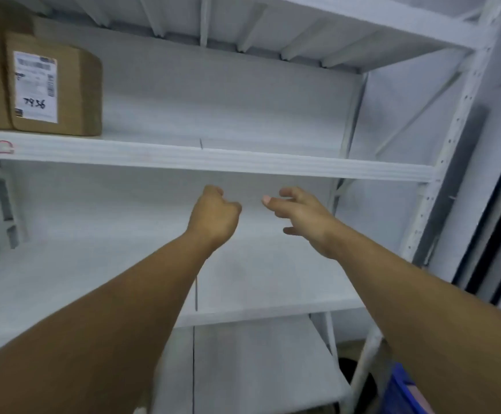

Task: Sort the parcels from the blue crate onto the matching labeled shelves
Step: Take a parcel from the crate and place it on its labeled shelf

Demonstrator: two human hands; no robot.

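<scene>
White steel shelving (243, 164) fills the view. A labeled parcel (54, 88) sits far left on the upper level, and the blue crate (404, 389) sits near right. We fetch the next parcel and match its label first — then seat it fully back. Both arms extend over the middle shelf (261, 282) — left hand (214, 213) clenched and empty, right hand (303, 218) released.

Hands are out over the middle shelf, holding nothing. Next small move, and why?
Probably pull both hands down and right toward the blue crate to pick from it. The left hand is curled on nothing and the right hand hangs loose with nothing in it, both above the middle shelf. Only a corner of the crate shows, at lower right.
</scene>
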